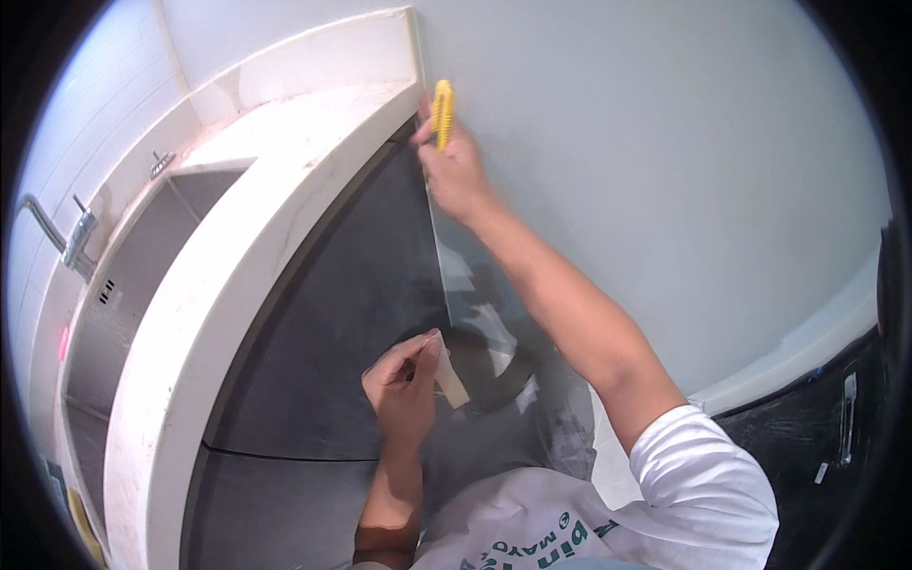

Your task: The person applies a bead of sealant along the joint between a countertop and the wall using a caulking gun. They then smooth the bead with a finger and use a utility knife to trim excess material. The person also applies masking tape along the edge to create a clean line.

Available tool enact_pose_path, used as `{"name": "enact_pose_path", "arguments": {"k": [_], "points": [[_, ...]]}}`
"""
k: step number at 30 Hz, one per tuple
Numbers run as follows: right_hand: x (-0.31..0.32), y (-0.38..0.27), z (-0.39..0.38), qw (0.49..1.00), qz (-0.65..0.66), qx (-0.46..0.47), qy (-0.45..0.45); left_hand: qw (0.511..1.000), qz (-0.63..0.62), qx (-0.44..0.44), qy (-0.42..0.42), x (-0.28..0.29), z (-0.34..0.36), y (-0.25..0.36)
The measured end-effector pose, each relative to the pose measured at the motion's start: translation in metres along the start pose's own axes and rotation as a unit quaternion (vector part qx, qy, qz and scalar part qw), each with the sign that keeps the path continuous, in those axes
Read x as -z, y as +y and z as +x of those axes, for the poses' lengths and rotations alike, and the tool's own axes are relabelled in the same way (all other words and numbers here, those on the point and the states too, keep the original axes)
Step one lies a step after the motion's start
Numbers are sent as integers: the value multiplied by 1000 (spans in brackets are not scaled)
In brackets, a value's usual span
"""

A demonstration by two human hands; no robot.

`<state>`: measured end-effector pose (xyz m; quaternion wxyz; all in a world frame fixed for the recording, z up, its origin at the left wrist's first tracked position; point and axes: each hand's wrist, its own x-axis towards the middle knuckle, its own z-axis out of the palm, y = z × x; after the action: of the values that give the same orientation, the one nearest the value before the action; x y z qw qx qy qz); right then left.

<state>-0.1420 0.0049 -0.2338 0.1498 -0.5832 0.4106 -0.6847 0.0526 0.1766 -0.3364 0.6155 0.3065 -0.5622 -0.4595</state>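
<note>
Fingers of the right hand [461, 176] blur at the far right corner of the white table [190, 313], where it meets a grey wall [665, 171]. They appear closed on a yellow utility knife [443, 114], though its handle partly covers them and I cannot make out a blade or exactly how they grip. The knife points upward on the thumb side of the hand, most of it showing, with the blurred fingertips reaching left past it toward the table's corner.

Nearer the person, in front of the dark panels [332, 313] below the table's front edge, the left hand [404, 380] pinches the upper end of a pale strip [453, 385] between thumb and fingers. The strip slants down to the right, away from the fingertips, its lower end free; some of its top is hidden under the thumb. The table's near end, with the sink [133, 294] set into it, is cut off.
</note>
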Motion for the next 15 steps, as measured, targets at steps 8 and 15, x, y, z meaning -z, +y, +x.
{"name": "enact_pose_path", "arguments": {"k": [8, 15], "points": [[71, -23, -110, 957, 229, -134, -114, 996, 87, 23, 26, -10, 51, 35], [44, -17, -228, 954, 176, -222, -98, 990, 137, -33, -4, -50, 86, 43]]}}
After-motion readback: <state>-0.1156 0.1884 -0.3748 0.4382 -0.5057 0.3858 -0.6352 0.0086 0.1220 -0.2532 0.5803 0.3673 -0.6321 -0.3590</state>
